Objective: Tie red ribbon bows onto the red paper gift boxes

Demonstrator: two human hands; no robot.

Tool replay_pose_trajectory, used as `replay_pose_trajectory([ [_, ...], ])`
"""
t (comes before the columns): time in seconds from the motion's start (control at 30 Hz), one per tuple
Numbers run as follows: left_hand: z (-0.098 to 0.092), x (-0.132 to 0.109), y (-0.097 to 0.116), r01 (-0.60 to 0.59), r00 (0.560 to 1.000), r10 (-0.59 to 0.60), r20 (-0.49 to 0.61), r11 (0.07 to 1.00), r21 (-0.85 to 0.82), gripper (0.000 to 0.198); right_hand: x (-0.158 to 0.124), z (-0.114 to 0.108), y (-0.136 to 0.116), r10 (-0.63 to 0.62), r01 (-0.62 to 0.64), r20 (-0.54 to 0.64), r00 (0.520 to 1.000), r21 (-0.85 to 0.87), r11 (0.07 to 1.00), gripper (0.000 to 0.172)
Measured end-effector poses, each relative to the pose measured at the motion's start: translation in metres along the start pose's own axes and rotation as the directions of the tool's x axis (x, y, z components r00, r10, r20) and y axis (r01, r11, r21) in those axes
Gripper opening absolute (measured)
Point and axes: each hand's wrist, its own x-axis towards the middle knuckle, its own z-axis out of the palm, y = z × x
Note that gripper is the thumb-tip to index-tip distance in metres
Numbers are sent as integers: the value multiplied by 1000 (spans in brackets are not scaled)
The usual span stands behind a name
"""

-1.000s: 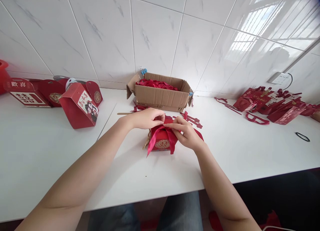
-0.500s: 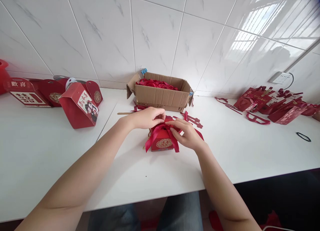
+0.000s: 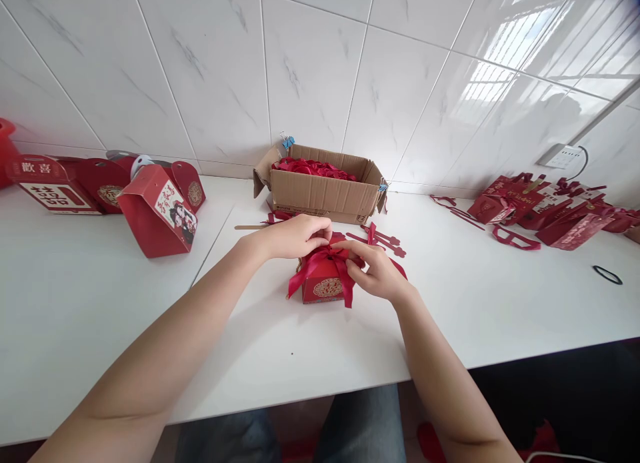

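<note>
White table [image 3: 90, 303] against glossy marble-veined wall tiles [image 3: 310, 63] with window reflections.

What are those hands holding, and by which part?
The left hand and right hand pinch a dark red satin ribbon at its knot, atop the small red cardboard gift box.

Loads of open counter up front, cluttered at the back

We've got bare white table [image 3: 100, 309] either side of the ribboned red box [image 3: 323, 286]. Right behind it, a cardboard box [image 3: 323, 196] and red paper cutouts [image 3: 385, 237] block us. Big red boxes [image 3: 160, 213] sit far left, and a red pile [image 3: 540, 213] far right.
</note>
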Motion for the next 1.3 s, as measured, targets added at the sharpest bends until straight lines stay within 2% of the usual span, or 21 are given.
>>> replay_pose_trajectory([
  [0.2,1,2,-3,0,1000,0,-4,1000,21,12,0,-1,-4,55,-55,25,998,-5,998,46],
  [0.53,3,4,-3,-16,999,19,-39,997,74,16,0,2,-3,15,-11,88,996,-42,999,58],
  [0.7,1,4,-2,-48,998,50,-29,997,62,22,1,3,-9,-3,9,81,997,-75,997,52],
  [0.97,7,7,-3,-4,998,8,-57,998,66,19,4,3,-13,-70,89,132,989,-146,985,50],
  [1.17,13,7,4,50,994,-42,-105,996,68,17,5,4,-10,-133,163,146,980,-211,964,49],
  [1.3,11,6,6,79,992,-72,-107,995,60,19,3,5,-9,-122,136,104,987,-131,982,49],
])
